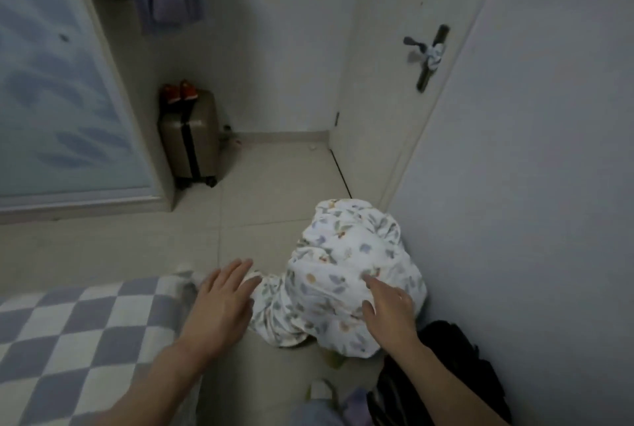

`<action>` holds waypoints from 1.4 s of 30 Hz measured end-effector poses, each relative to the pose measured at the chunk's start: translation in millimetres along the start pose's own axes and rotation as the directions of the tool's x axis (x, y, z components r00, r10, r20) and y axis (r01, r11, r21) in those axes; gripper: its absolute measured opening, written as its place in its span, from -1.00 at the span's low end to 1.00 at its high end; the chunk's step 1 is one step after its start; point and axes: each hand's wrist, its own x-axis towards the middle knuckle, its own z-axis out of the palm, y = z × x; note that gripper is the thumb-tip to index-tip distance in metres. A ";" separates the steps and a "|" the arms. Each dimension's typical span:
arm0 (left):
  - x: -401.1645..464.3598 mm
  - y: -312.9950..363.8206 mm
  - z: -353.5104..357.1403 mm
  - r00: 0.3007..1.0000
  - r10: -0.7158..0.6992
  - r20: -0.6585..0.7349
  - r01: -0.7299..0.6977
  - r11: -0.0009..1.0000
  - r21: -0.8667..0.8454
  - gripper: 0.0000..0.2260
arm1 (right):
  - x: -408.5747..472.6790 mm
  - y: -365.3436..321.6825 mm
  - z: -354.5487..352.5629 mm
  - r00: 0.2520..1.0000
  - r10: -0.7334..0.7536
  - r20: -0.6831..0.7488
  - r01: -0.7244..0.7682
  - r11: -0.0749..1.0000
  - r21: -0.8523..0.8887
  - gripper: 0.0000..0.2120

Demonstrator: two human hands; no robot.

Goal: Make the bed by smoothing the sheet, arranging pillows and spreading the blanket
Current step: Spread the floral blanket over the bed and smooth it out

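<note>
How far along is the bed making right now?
Early. Nothing looks finished: only a corner of the checkered sheet shows. In hand: the left hand and right hand reach with open fingers to the bundled floral blanket, heaped off the bed near the wall. Left: lifting and spreading it; no pillows are in view.

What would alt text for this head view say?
Both open hands, left hand and right hand, reach for a bunched floral blanket on the tile floor, beside a checkered bed; a suitcase stands behind.
</note>
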 end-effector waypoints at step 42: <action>265.9 17.1 223.1 0.789 -0.199 0.581 0.290 0.955 -0.068 -0.40 | 213.4 145.0 102.0 0.691 0.411 0.594 -0.607 0.776 0.169 -0.64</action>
